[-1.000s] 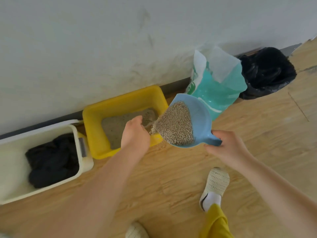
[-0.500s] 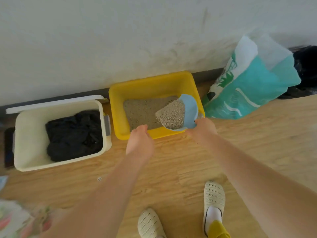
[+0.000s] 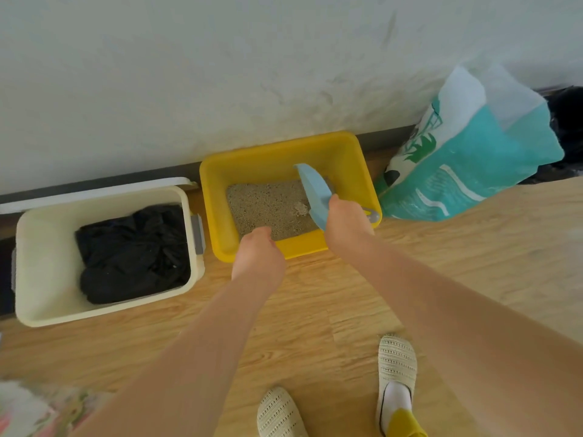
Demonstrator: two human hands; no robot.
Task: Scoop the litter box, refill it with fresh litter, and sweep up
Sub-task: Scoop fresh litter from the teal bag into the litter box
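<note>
A wood-grain floor [image 3: 331,310] runs along a white wall [image 3: 220,74]. A cream plastic bin [image 3: 47,294] lined with a black bag [image 3: 132,250] sits at the left. Just right of it stands the yellow rectangular litter box [image 3: 362,171] holding grey litter [image 3: 265,206], with the teal litter bag [image 3: 479,165] further right. Over the box, the right hand [image 3: 347,222] grips the tilted blue plastic scoop [image 3: 314,190]. The left hand [image 3: 257,253] hovers at the near rim; I cannot tell how its fingers lie.

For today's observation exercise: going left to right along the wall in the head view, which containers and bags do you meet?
Cream bin lined with a black bag → yellow litter box → teal litter bag → black bag at the right edge.
</note>
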